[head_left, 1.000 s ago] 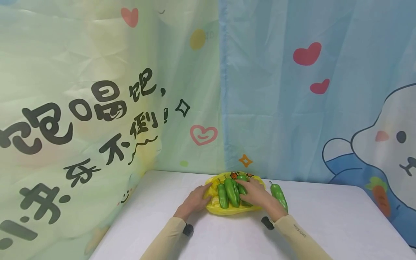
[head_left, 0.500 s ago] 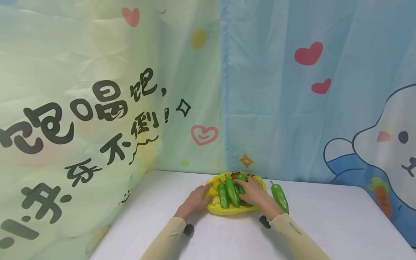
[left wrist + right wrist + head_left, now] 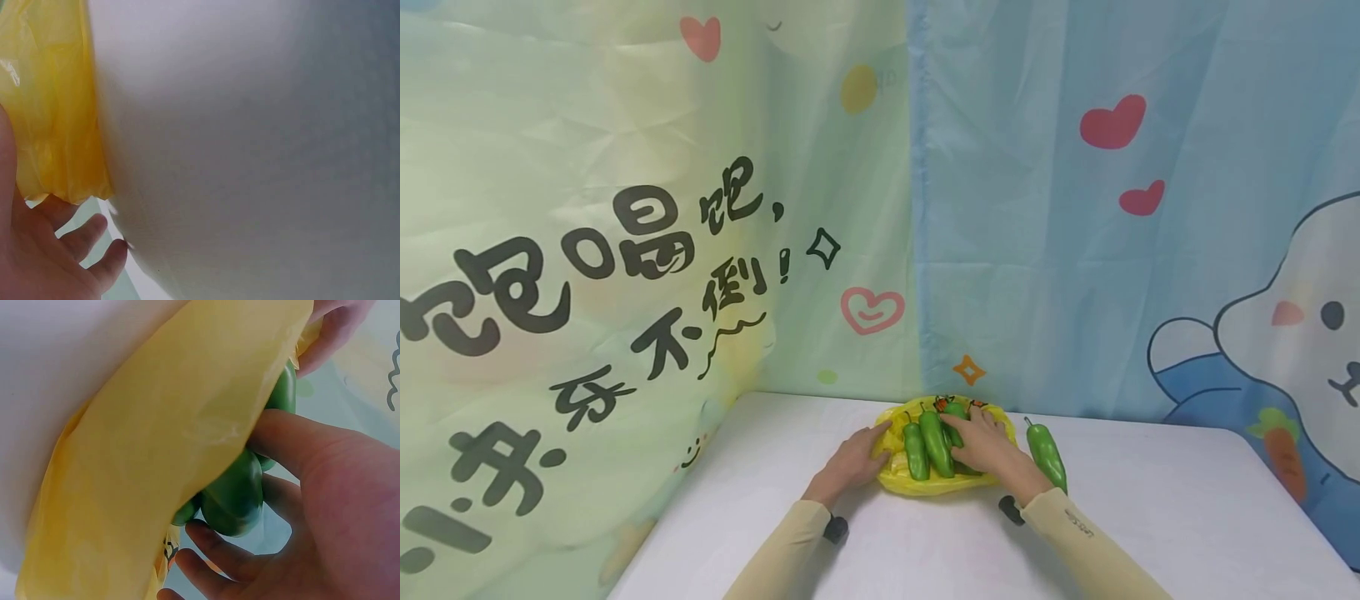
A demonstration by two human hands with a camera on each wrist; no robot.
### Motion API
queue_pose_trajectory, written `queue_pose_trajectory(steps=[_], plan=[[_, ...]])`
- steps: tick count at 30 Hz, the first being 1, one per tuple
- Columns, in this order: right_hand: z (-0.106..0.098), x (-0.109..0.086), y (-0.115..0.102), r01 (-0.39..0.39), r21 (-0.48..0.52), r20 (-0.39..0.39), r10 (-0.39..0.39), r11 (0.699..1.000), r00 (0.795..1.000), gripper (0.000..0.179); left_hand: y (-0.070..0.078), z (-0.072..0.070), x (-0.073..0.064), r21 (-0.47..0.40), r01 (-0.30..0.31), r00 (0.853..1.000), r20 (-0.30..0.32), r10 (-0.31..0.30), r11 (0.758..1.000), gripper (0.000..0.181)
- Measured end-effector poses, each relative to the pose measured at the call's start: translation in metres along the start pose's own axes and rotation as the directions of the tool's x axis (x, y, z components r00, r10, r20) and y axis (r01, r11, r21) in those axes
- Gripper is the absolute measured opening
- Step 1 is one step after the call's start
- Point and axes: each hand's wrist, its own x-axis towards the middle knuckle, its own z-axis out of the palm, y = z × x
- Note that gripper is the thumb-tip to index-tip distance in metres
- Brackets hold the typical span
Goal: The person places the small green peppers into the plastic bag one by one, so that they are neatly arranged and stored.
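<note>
A yellow plastic bag lies spread open like a shallow bowl on the white table, with several green peppers inside. At its left rim, my left hand holds the film between thumb and fingers; in the left wrist view the outer fingers hang free beside the bag. My right hand reaches over the right rim. In the right wrist view its thumb and fingers are around the end of a green pepper, partly hidden by the bag wall. Another green pepper lies outside, right of the bag.
The white table extends to both sides of the bag. Behind it hang a printed green-yellow curtain and a blue curtain. A black wrist device shows under the left wrist, another under the right.
Very little differs. The head view has shifted slightly, and my right forearm has moved a touch to the left. Both hands stay at the bag, and the peppers keep their places.
</note>
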Motion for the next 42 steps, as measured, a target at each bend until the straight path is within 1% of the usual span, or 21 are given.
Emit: queue_pose_trajectory(steps=[7,14,21,31,36,42], plan=[[0.0,0.0,-0.001,-0.002,0.014,0.005,0.002,1.0,1.0,0.063,0.001,-0.001,0.0,-0.012,0.011,1.0,0.001,-0.011,1.0,0.057],[0.001,-0.001,-0.001,0.0,0.008,-0.003,0.0,1.0,1.0,0.064,0.002,-0.001,-0.001,-0.021,0.015,1.0,0.002,-0.015,1.0,0.057],[0.0,-0.004,-0.002,-0.002,0.007,-0.014,0.002,1.0,1.0,0.066,0.002,-0.001,0.0,-0.007,0.012,1.0,0.002,-0.012,1.0,0.057],[-0.002,-0.008,-0.003,0.012,0.007,-0.047,-0.011,1.0,0.999,0.067,0.003,-0.002,-0.002,-0.006,0.003,1.0,0.0,-0.003,1.0,0.057],[-0.001,-0.012,-0.001,0.031,0.011,-0.069,-0.03,0.999,0.997,0.066,0.005,-0.004,-0.003,0.002,0.006,1.0,0.001,-0.006,1.0,0.057],[-0.002,-0.02,0.004,0.053,-0.005,-0.107,-0.053,0.999,0.993,0.065,0.006,-0.006,-0.004,-0.009,0.006,1.0,0.0,-0.006,1.0,0.057]])
